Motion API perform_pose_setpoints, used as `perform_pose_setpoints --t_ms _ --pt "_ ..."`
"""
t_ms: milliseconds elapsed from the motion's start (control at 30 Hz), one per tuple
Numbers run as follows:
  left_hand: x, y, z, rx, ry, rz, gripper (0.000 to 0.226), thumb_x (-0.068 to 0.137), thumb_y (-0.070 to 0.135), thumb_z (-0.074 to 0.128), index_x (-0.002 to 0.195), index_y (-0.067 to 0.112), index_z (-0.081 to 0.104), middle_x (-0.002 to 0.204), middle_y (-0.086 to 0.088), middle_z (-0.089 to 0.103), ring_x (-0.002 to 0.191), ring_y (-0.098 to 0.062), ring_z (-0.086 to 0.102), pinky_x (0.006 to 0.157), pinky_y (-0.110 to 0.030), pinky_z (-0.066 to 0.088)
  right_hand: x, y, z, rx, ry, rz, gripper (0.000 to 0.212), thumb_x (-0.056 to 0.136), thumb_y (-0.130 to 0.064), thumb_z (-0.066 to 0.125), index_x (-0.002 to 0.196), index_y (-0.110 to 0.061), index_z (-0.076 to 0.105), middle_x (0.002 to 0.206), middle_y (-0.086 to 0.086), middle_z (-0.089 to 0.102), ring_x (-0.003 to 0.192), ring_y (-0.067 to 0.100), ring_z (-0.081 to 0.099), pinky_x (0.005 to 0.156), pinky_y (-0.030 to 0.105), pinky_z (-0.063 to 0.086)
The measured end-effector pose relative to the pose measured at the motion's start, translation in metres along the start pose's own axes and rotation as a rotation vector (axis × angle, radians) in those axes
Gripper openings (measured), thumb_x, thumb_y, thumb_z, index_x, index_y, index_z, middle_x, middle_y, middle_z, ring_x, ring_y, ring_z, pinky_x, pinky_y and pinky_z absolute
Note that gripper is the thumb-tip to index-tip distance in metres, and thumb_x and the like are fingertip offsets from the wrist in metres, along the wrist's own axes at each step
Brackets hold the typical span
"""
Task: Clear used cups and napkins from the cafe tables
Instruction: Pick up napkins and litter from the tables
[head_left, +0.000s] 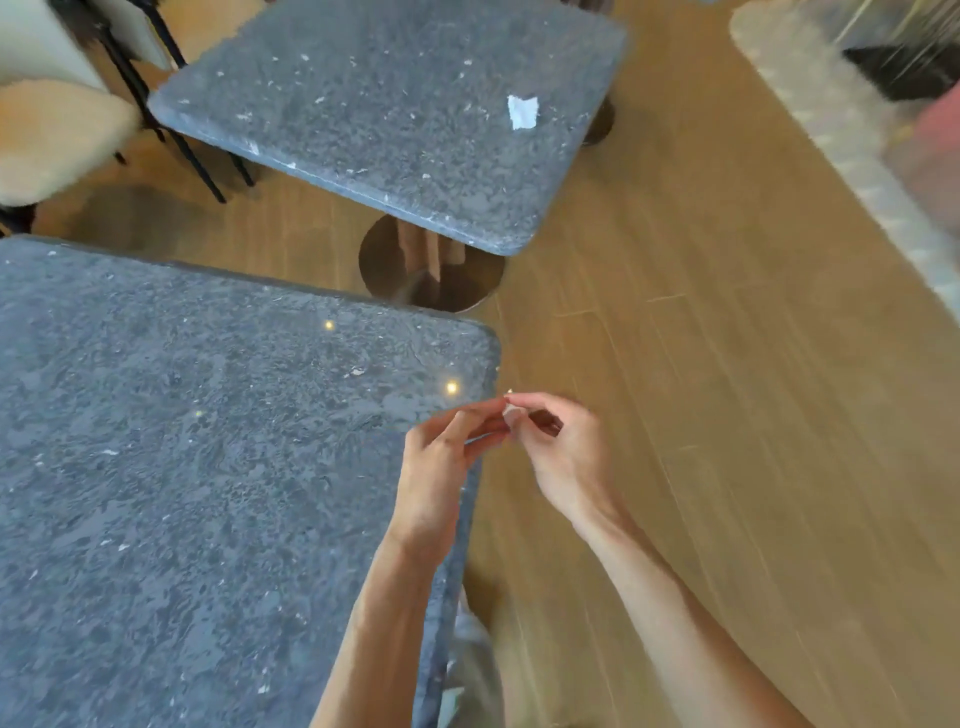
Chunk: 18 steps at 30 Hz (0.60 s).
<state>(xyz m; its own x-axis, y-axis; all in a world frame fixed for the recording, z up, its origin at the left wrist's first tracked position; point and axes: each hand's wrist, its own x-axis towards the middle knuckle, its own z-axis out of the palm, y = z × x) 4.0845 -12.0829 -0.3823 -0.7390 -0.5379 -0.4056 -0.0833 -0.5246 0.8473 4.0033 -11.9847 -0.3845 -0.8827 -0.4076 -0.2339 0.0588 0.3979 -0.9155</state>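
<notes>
Hands meet beyond the near table's (208, 467) corner, left hand (441, 467) and right hand (566, 452) fingers pinching a small scrap (511, 415).

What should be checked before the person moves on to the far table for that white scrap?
1. Scrap in the hands secured: cannot tell. The left hand and right hand meet over the near table's corner, fingers pinching a small pale scrap, mostly hidden.
2. A hand free for the next pickup: not ok, both are busy with the scrap.
3. Near table cleared: ok in the part in view; no cups or napkins show.
4. Far table cleared: not ok, a white paper piece lies near its right edge.
5. Path between the tables: ok, bare wooden floor.
</notes>
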Motion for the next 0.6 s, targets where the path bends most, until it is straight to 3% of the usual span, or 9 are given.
perform_pose_setpoints --t_ms 133,233,300,467,600 --pt "-0.038 -0.013 0.08 0.049 -0.163 -0.003 0.034 0.096 -0.004 0.05 0.091 0.004 0.082 0.102 -0.021 0.078 0.103 -0.029 0.075 0.089 -0.027 0.058 -0.046 0.01 -0.094 0.072 0.138 -0.069 0.016 0.096 -0.007 0.069 0.107 -0.01 0.079 0.1 0.0 0.077 0.086 0.005 0.073 0.079 0.01 0.05" --pt "-0.085 -0.037 0.14 0.118 -0.293 -0.015 0.031 0.096 -0.004 0.049 0.095 -0.003 0.08 0.1 -0.023 0.077 0.101 -0.031 0.075 0.088 -0.029 0.059 -0.097 0.031 -0.165 0.132 0.272 -0.071 0.021 0.095 -0.007 0.07 0.097 -0.025 0.08 0.09 -0.014 0.078 0.084 -0.001 0.073 0.074 0.007 0.048" --pt "-0.122 -0.063 0.178 0.142 -0.367 -0.041 0.032 0.098 -0.002 0.049 0.094 -0.002 0.081 0.1 -0.024 0.077 0.099 -0.031 0.075 0.087 -0.03 0.059 -0.134 0.051 -0.21 0.174 0.361 -0.043 0.027 0.093 -0.005 0.071 0.091 -0.03 0.078 0.083 -0.013 0.079 0.078 0.002 0.074 0.073 0.013 0.052" --pt "-0.216 -0.13 0.279 0.197 -0.594 -0.084 0.037 0.097 -0.004 0.05 0.081 0.004 0.083 0.094 -0.022 0.077 0.086 -0.028 0.074 0.081 -0.03 0.061 -0.235 0.102 -0.321 0.248 0.607 0.017 0.019 0.091 0.002 0.072 0.109 -0.005 0.077 0.081 0.0 0.075 0.07 0.006 0.067 0.072 0.023 0.055" --pt "-0.294 -0.179 0.358 0.289 -0.863 -0.114 0.038 0.099 0.0 0.052 0.082 0.012 0.085 0.096 -0.016 0.079 0.089 -0.022 0.077 0.08 -0.027 0.06 -0.327 0.133 -0.406 0.262 0.832 0.046 0.017 0.092 -0.007 0.075 0.107 -0.013 0.081 0.076 -0.012 0.07 0.068 0.005 0.066 0.068 0.022 0.053"
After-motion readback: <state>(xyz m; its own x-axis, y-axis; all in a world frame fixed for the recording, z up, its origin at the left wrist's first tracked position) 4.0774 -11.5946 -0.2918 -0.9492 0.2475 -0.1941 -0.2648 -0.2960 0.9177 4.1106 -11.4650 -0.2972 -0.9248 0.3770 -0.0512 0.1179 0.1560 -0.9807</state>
